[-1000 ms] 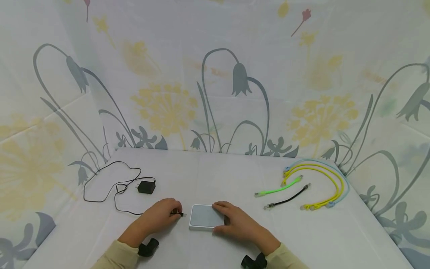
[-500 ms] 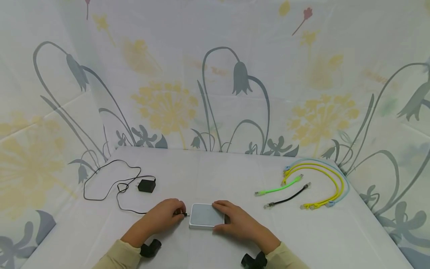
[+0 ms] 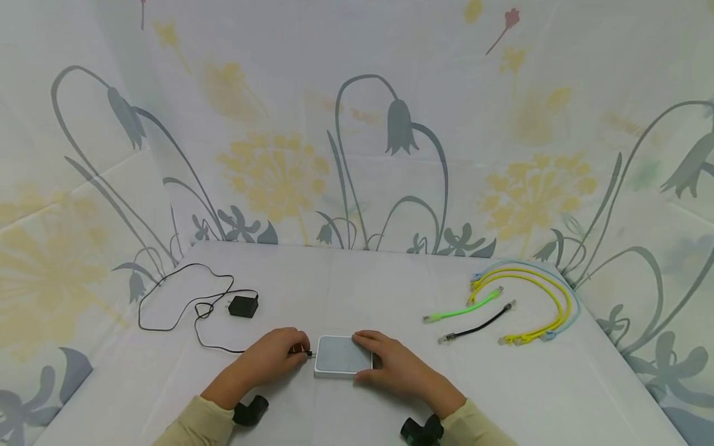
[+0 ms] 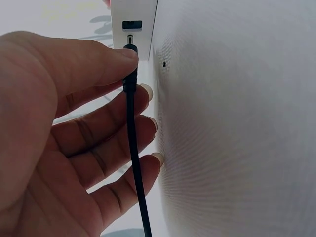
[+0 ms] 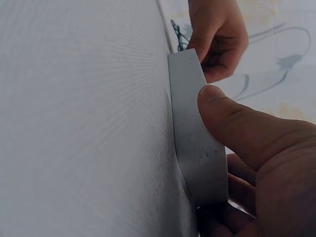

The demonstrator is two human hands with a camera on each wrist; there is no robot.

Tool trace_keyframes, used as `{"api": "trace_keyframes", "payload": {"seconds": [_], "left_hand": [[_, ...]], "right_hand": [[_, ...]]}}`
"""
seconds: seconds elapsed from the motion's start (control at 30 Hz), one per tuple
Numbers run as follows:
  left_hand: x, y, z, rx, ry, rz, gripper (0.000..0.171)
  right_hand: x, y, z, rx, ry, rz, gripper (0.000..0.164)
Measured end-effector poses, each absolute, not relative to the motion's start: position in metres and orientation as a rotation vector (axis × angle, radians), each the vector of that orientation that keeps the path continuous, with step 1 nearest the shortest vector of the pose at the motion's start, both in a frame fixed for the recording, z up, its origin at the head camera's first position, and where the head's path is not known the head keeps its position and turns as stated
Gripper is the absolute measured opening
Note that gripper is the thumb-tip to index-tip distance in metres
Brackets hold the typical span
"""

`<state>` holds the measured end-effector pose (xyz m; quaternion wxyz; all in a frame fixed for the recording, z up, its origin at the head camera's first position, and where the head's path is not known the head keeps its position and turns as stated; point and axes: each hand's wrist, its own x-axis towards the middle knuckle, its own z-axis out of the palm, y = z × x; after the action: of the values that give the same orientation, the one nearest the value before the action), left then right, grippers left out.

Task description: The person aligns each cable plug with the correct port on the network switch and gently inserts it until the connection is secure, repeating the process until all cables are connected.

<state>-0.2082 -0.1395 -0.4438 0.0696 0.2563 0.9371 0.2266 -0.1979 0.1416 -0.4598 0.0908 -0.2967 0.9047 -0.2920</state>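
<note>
My left hand (image 3: 272,358) pinches the black barrel plug (image 4: 130,84) of a power cord between thumb and fingers. In the left wrist view, the plug's metal tip sits right at the end wall of a flat white box (image 3: 341,357), just below a dark rectangular port (image 4: 132,24). The box lies on the table with its pale grey-blue top up. My right hand (image 3: 397,371) grips the box's right end, thumb on the near side and fingers at the far side. The plug's cord (image 4: 133,133) trails back past the left palm.
A black power adapter (image 3: 243,306) lies behind the left hand, its thin cord looped on the white table (image 3: 357,291). To the right lie short green (image 3: 463,313) and black (image 3: 476,328) network cables, beside curved yellow (image 3: 558,310) and light blue (image 3: 577,303) ones.
My left hand has moved slightly right with the plug, closing the gap to the box's left end. The right hand and the box have stayed in place.
</note>
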Motion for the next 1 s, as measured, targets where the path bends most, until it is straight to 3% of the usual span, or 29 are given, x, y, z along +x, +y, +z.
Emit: {"api": "trace_keyframes", "payload": {"seconds": [1.0], "left_hand": [[-0.2086, -0.1405, -0.4432, 0.83, 2.824, 0.698, 0.005]], "right_hand": [[-0.1973, 0.1421, -0.4592, -0.864, 2.673, -0.883, 0.074]]}}
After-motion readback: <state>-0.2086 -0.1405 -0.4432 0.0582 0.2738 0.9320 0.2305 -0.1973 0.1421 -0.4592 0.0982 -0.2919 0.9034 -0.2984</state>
